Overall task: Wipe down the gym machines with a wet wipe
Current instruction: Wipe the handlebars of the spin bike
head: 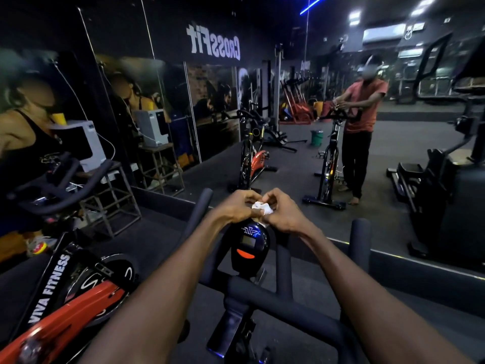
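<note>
Both arms reach forward over a black exercise bike, and the two hands meet just above its console (249, 241), a rounded black unit with a small grey screen and an orange button below it. The left hand (237, 206) and the right hand (282, 208) have their fingers curled in, pinching a small crumpled white wet wipe (262, 207) between them; the wipe sits bunched at the fingertips of both hands, directly over the top edge of the console and very close to it, though whether it touches the console cannot be told. The bike's black handlebars (284, 302) run across below the console, with one padded upright grip rising to its left behind the left wrist and another to its right, well clear of the right forearm. To the left of the console, and lower in view, stands a second bike with a red frame (78, 308) and a black bar lettered "VIVA FITNESS". Beyond the console a wall mirror (288, 127) shows the reflected person in a red shirt standing at the bike with both hands together at the bars, and a green bucket (316, 137) on the dark floor. Reversed "CrossFit" lettering (213, 42) sits high above the console to its left.
</note>
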Tool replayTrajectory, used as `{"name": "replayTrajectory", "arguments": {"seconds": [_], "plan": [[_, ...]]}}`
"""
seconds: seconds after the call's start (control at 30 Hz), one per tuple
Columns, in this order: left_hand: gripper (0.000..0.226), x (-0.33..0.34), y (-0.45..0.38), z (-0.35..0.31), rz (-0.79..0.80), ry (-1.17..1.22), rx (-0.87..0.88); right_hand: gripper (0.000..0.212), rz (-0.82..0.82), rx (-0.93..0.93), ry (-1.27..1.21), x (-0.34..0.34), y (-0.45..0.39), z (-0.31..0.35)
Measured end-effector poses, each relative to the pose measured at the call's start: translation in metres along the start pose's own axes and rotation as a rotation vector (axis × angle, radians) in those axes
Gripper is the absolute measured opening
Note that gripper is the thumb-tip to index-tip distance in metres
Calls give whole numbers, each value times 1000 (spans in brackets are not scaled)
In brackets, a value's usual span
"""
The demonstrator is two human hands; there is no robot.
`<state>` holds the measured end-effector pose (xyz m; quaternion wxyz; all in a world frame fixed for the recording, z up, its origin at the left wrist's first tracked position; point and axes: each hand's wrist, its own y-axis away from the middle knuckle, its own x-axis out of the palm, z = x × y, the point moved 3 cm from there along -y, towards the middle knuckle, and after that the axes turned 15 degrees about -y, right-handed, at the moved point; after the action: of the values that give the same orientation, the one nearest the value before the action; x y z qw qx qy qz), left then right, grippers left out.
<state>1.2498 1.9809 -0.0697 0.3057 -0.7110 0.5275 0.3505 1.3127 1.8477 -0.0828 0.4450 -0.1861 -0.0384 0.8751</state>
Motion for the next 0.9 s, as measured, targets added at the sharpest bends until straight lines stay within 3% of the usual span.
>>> {"name": "replayTrajectory", "arguments": {"seconds": [0.07,0.13,0.23,0.3,0.4,0.53,0.63,0.73,0.9], "plan": [[26,0,1,-1,-22,-86,10,39,-16,44,-155,-6,-3,-2],[17,-6,4,2,-81,-220,16,32,-149,93,-276,-11,-6,-8],[13,-16,4,2,-71,-385,51,24,-256,118,-257,-10,-5,-15],[23,-16,1,-10,-15,-463,99,18,-283,98,-261,-4,-5,-13],[33,-4,-1,-22,28,-427,160,16,-372,97,-323,8,-7,-7],[6,-15,9,2,-137,-385,155,14,-474,117,-210,13,-4,-11],[7,-23,12,18,-142,-454,104,17,-455,112,-124,13,-2,-15],[25,-15,7,3,-90,-513,170,18,-394,104,-10,17,-2,-14],[18,-13,13,8,-49,-486,110,18,-340,38,92,19,1,-13]]}}
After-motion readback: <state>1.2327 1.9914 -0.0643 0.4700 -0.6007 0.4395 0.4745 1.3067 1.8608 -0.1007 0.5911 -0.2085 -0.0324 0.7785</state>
